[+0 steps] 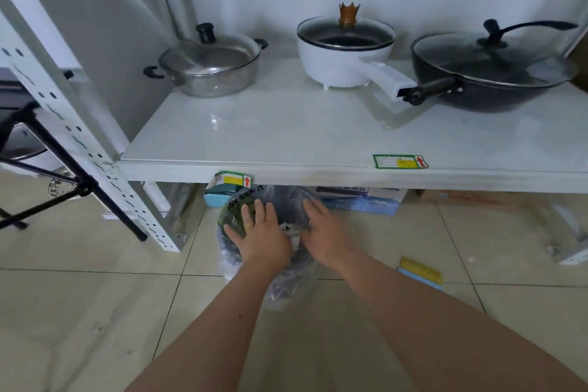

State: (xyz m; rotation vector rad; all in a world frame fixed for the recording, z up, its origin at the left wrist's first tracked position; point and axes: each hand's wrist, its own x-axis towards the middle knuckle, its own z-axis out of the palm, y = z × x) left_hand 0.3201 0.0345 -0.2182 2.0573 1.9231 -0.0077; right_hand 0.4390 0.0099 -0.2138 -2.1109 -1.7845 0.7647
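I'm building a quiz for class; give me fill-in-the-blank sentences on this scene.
1. The left hand, touching the bag-lined bin beside the right hand, wears a ___.
2. The white pot has a lid knob shaped like a ___.
3. The shelf holds ___ lidded cooking vessels.
4. The brush has ___ bristles.
Missing: ring; crown; three; yellow.

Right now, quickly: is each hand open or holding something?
Left hand: open, fingers straight, touching the bin bag.
Right hand: open, fingers straight, touching the same bag.
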